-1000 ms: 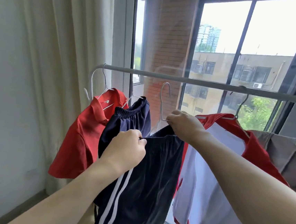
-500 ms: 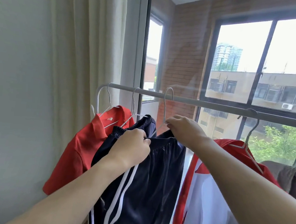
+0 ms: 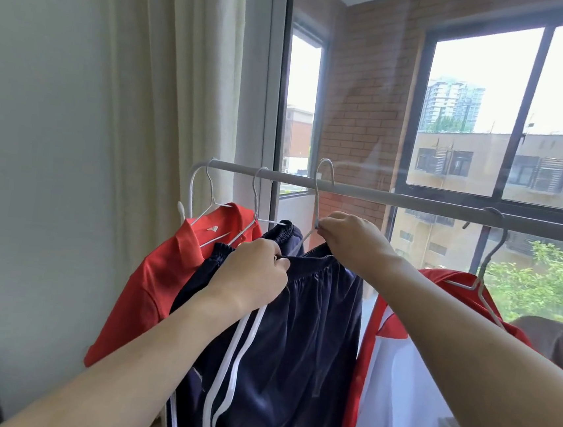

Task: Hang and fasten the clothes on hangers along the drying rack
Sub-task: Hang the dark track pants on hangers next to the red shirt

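Two bare forearms; no sleeve shows on either. The left hand (image 3: 250, 275) and right hand (image 3: 353, 239) wear no gloves, rings or watch.

You see a red shirt (image 3: 160, 284) on a white hanger (image 3: 206, 199), then navy trousers (image 3: 288, 344) with white side stripes (image 3: 223, 373). Your right-hand jacket (image 3: 405, 380) is red and white on a grey hanger (image 3: 484, 270). The rail (image 3: 412, 201) is pale grey, the curtain (image 3: 167, 99) cream, the wall beyond the glass red brick (image 3: 362, 111), and the window frame (image 3: 523, 116) black.
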